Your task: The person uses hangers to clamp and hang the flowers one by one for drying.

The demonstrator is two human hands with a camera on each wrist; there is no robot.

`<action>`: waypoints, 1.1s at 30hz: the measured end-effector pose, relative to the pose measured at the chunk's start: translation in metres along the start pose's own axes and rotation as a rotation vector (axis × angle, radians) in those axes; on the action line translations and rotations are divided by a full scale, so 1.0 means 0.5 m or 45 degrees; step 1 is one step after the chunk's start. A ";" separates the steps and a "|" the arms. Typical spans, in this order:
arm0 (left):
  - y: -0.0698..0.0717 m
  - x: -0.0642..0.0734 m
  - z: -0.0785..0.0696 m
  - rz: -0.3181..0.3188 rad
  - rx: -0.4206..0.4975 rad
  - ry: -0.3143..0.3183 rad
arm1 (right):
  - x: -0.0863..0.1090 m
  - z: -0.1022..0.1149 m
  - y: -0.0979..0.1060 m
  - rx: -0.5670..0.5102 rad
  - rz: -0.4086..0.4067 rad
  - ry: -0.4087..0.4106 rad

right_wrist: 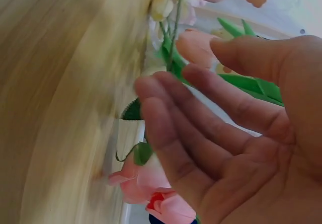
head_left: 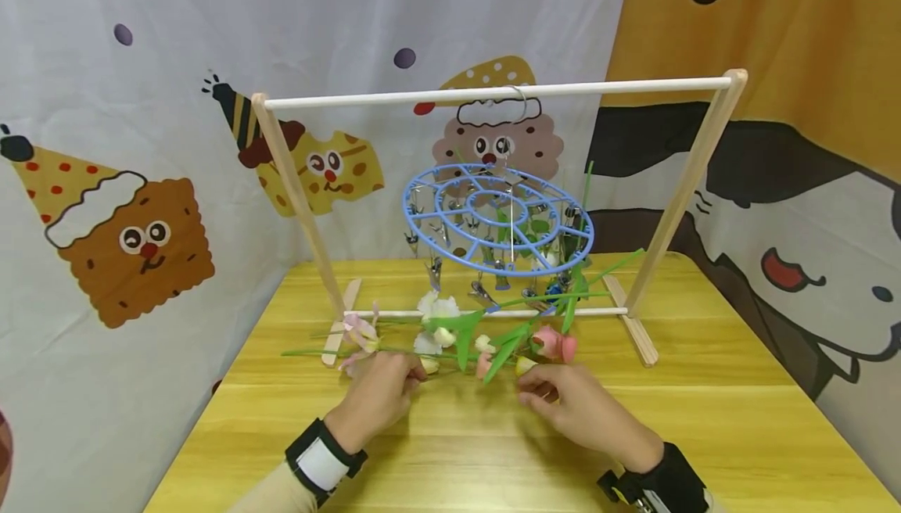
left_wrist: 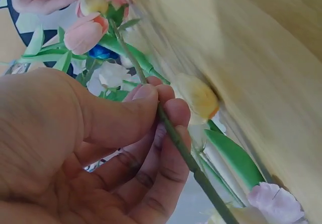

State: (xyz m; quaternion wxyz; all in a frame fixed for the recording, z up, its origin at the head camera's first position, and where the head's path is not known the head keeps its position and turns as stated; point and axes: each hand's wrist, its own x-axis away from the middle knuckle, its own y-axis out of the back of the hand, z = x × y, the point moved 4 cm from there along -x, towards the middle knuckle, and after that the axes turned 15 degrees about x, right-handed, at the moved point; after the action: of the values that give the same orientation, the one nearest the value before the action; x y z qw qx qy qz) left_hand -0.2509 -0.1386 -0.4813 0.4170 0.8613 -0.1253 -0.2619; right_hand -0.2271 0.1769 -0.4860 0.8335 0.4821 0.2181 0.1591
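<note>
My left hand [head_left: 380, 396] pinches a thin green flower stem [left_wrist: 183, 151] between thumb and fingertips, low over the table. The stem runs toward my right hand; its flower head cannot be told apart from the cluster there. With fingers loosely bent and thumb apart, my right hand [head_left: 584, 411] holds nothing visible. It hovers beside a yellow bud [head_left: 524, 365] and pink roses [head_left: 556, 343]. A peach tulip [right_wrist: 195, 47] shows beyond its fingers. Near my left hand lie another yellow tulip [head_left: 428, 365], a lilac flower [head_left: 360, 333] and a white flower [head_left: 438, 306].
Behind the flowers stands a wooden frame [head_left: 686, 192] with a white top bar [head_left: 563, 91]. From the bar hangs a round blue rack [head_left: 524, 271] with several metal clips, some holding flowers and greenery on its right side. A printed curtain [head_left: 338, 20] backs the table [head_left: 450, 450].
</note>
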 end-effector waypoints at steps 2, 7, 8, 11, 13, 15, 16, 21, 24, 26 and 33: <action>-0.002 -0.001 -0.002 0.009 0.014 0.011 | -0.001 -0.003 -0.003 0.012 0.024 0.000; -0.004 -0.002 -0.007 0.017 0.012 0.009 | 0.001 -0.012 -0.006 0.044 0.039 -0.036; -0.003 -0.001 -0.008 0.015 0.010 0.009 | 0.001 -0.014 -0.005 0.053 0.030 -0.044; -0.003 -0.002 -0.007 0.015 0.013 0.014 | 0.000 -0.019 0.002 0.059 -0.018 -0.076; -0.003 -0.004 -0.007 0.020 0.028 0.029 | -0.001 -0.021 0.007 0.076 -0.057 -0.087; -0.003 -0.006 -0.008 0.026 0.032 0.036 | 0.000 -0.022 0.012 0.090 -0.086 -0.095; -0.003 -0.007 -0.008 0.030 0.034 0.037 | 0.000 -0.022 0.014 0.093 -0.098 -0.090; -0.003 -0.006 -0.012 0.041 0.032 0.024 | 0.003 -0.019 0.016 0.131 -0.151 -0.060; -0.003 -0.002 -0.016 0.046 0.036 0.002 | 0.001 -0.014 0.015 0.160 -0.184 -0.029; -0.004 0.001 -0.017 0.053 0.034 -0.011 | -0.001 -0.012 0.014 0.187 -0.195 -0.024; -0.016 0.011 -0.021 0.147 0.076 -0.061 | 0.003 -0.011 0.007 0.245 -0.203 -0.062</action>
State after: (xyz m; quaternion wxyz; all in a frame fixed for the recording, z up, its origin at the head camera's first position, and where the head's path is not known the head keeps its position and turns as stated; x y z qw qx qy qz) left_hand -0.2402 -0.1292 -0.4840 0.4023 0.8582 -0.1926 -0.2539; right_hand -0.2289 0.1831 -0.4854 0.7983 0.5449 0.2496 0.0590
